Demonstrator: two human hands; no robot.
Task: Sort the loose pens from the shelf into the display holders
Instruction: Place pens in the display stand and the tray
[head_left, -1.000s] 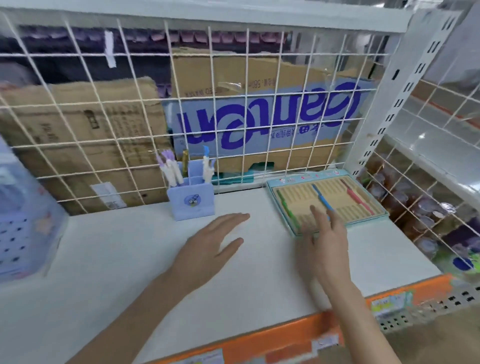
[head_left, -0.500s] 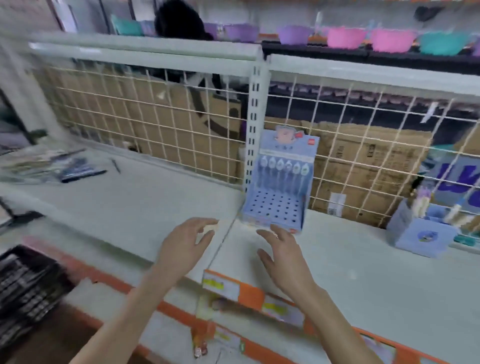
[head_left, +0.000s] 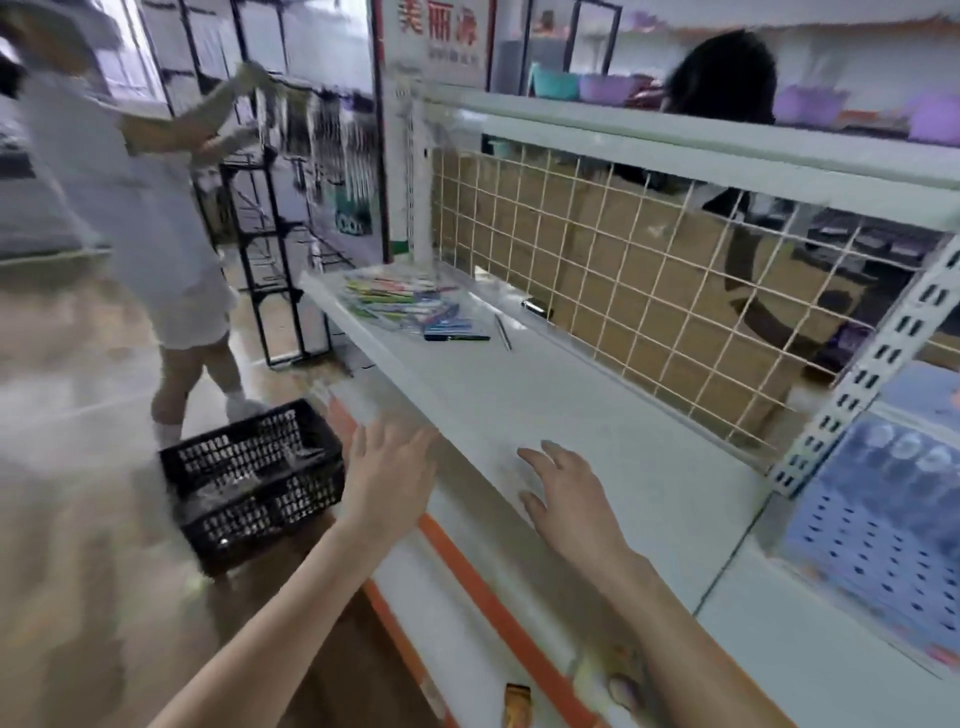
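Both the left hand (head_left: 387, 480) and right hand (head_left: 569, 491) hover empty, fingers spread, over the white shelf (head_left: 519, 395).

The shelf (head_left: 545, 395) is white with an orange front strip (head_left: 483, 587). Behind it runs a cream wire grid (head_left: 623, 270) over brown cardboard. The pens (head_left: 405, 304) look multicoloured, though blurred. 1 black perforated crate (head_left: 249, 478) sits on the floor. The display holder (head_left: 883, 525) is blue with dark dots.
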